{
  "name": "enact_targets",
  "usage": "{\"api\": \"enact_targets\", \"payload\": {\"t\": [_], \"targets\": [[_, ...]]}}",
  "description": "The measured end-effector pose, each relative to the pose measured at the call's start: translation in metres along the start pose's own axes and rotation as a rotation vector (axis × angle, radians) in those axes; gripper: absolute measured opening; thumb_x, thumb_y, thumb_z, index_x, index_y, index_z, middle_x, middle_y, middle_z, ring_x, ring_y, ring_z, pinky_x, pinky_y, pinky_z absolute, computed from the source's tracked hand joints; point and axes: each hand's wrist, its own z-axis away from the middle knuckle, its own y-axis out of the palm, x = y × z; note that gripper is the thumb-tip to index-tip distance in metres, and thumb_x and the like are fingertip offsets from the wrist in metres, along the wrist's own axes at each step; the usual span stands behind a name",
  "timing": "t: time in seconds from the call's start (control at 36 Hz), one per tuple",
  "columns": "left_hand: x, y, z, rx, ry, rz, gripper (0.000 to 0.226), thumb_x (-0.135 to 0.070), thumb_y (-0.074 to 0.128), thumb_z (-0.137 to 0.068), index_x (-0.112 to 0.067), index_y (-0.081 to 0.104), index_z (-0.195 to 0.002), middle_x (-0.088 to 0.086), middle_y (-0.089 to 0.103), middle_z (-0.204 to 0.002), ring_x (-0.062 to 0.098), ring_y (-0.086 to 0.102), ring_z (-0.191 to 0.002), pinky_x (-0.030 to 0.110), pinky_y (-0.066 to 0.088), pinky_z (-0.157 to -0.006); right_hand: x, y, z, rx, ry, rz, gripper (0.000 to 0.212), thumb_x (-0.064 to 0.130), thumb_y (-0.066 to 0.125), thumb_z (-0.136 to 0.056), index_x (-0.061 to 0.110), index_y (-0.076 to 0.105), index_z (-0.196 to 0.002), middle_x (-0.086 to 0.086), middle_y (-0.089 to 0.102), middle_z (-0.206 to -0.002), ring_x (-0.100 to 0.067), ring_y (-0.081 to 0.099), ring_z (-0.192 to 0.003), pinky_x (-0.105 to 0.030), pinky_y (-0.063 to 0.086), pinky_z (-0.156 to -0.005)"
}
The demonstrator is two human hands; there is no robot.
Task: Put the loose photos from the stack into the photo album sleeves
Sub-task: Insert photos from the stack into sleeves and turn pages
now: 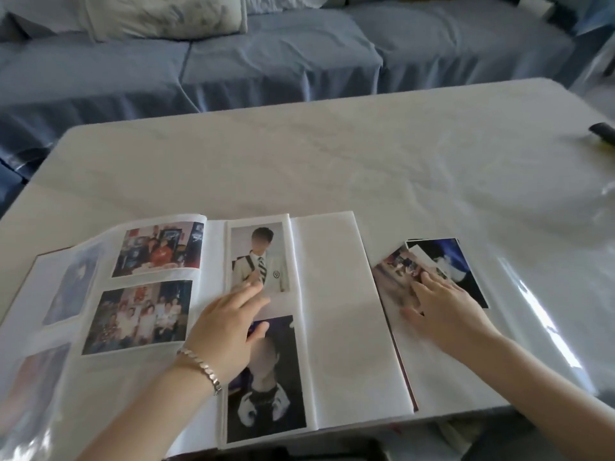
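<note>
The photo album (336, 311) lies open at the table's near edge. Its left page holds two group photos (159, 248). The narrow middle page carries a portrait in a white jacket (258, 247) and a darker portrait (266, 394) below it. My left hand (229, 327), with a bracelet on the wrist, rests with straight fingers on that page between the two portraits. To the right of the album lies the stack of loose photos (442, 261). My right hand (446, 307) lies flat on the stack, fingertips touching the top photo.
The white table (299, 154) has a glossy plastic cover. A dark object (602, 132) lies at its far right edge. Behind the table stands a blue sofa (266, 61) with a pale cushion (166, 15).
</note>
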Motion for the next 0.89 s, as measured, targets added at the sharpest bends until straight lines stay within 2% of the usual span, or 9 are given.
{"api": "enact_targets", "payload": {"t": [0.11, 0.25, 0.36, 0.42, 0.5, 0.58, 0.67, 0.75, 0.89], "targets": [[0.002, -0.001, 0.000, 0.020, -0.034, 0.041, 0.045, -0.038, 0.045, -0.095, -0.034, 0.037, -0.140, -0.018, 0.020, -0.152, 0.002, 0.015, -0.141, 0.017, 0.009, -0.109, 0.000, -0.007, 0.006, -0.021, -0.010, 0.002, 0.026, 0.025, 0.029, -0.099, 0.024, 0.052, -0.111, 0.004, 0.060, -0.117, -0.017, 0.057, -0.104, -0.026, 0.044, -0.086], [-0.004, -0.006, -0.003, -0.036, -0.042, 0.116, 0.032, -0.029, 0.054, -0.092, -0.025, 0.058, -0.124, -0.012, 0.043, -0.141, 0.005, 0.034, -0.133, 0.017, 0.020, -0.109, -0.010, -0.012, 0.011, -0.143, 0.103, -0.269, 0.032, 0.012, 0.041, -0.096, 0.017, 0.051, -0.125, -0.002, 0.061, -0.088, -0.026, 0.062, -0.076, -0.034, 0.048, -0.063], [-0.027, -0.021, -0.005, -0.074, -0.174, 0.554, 0.009, -0.033, 0.059, -0.087, -0.034, 0.062, -0.096, -0.033, 0.056, -0.097, -0.025, 0.048, -0.089, -0.007, 0.034, -0.077, 0.008, -0.028, 0.023, -0.484, -0.011, -0.506, 0.039, -0.012, 0.063, -0.078, 0.004, 0.065, -0.113, -0.010, 0.069, -0.077, -0.030, 0.061, -0.059, -0.034, 0.047, -0.048], [-0.042, -0.033, -0.009, -0.001, -0.271, 0.905, 0.013, -0.041, 0.061, -0.079, -0.032, 0.062, -0.088, -0.024, 0.068, -0.078, -0.016, 0.060, -0.078, 0.004, 0.048, -0.069, 0.030, -0.036, 0.029, -0.613, -0.184, -0.517, 0.042, -0.018, 0.067, -0.069, 0.000, 0.068, -0.106, -0.012, 0.072, -0.089, -0.029, 0.067, -0.072, -0.036, 0.054, -0.051], [-0.055, -0.043, -0.014, 0.145, -0.372, 1.329, 0.045, -0.045, 0.062, -0.062, -0.014, 0.064, -0.094, -0.001, 0.074, -0.086, 0.012, 0.071, -0.081, 0.023, 0.058, -0.063, 0.061, -0.044, 0.033, -0.545, -0.392, -0.558, 0.051, -0.020, 0.068, -0.069, 0.002, 0.064, -0.115, -0.012, 0.066, -0.115, -0.024, 0.065, -0.102, -0.042, 0.055, -0.080], [-0.055, -0.048, -0.009, 0.025, -0.423, 1.268, 0.018, -0.028, 0.067, -0.077, -0.013, 0.066, -0.088, 0.000, 0.074, -0.079, 0.016, 0.071, -0.072, 0.024, 0.056, -0.055, 0.083, -0.049, 0.033, -0.376, -0.583, -0.464, 0.045, 0.001, 0.067, -0.082, 0.010, 0.058, -0.126, -0.005, 0.057, -0.129, -0.017, 0.055, -0.119, -0.034, 0.044, -0.100], [-0.040, -0.046, -0.004, -0.105, -0.467, 1.098, 0.008, -0.015, 0.062, -0.087, -0.011, 0.066, -0.081, 0.004, 0.073, -0.073, 0.018, 0.071, -0.068, 0.031, 0.059, -0.058, 0.098, -0.056, 0.028, -0.190, -0.617, -0.490, 0.047, 0.039, 0.046, -0.096, 0.026, 0.040, -0.141, 0.012, 0.034, -0.148, -0.004, 0.033, -0.134, -0.015, 0.014, -0.109], [-0.021, -0.049, 0.003, -0.154, -0.464, 1.031, 0.012, -0.011, 0.055, -0.091, -0.014, 0.063, -0.083, 0.003, 0.069, -0.079, 0.018, 0.069, -0.073, 0.026, 0.057, -0.058, 0.109, -0.063, 0.020, -0.128, -0.563, -0.625, 0.049, 0.048, 0.041, -0.094, 0.035, 0.037, -0.140, 0.022, 0.027, -0.148, 0.002, 0.034, -0.130, -0.008, 0.023, -0.098], [0.005, -0.061, 0.020, -0.050, -0.375, 0.868, 0.020, -0.022, 0.041, -0.098, -0.013, 0.058, -0.100, 0.009, 0.067, -0.098, 0.022, 0.064, -0.091, 0.039, 0.053, -0.085, 0.128, -0.080, -0.001, -0.181, -0.489, -0.778, 0.052, 0.037, 0.054, -0.091, 0.033, 0.034, -0.140, 0.022, 0.037, -0.133, 0.008, 0.045, -0.106, 0.001, 0.031, -0.081]]}}
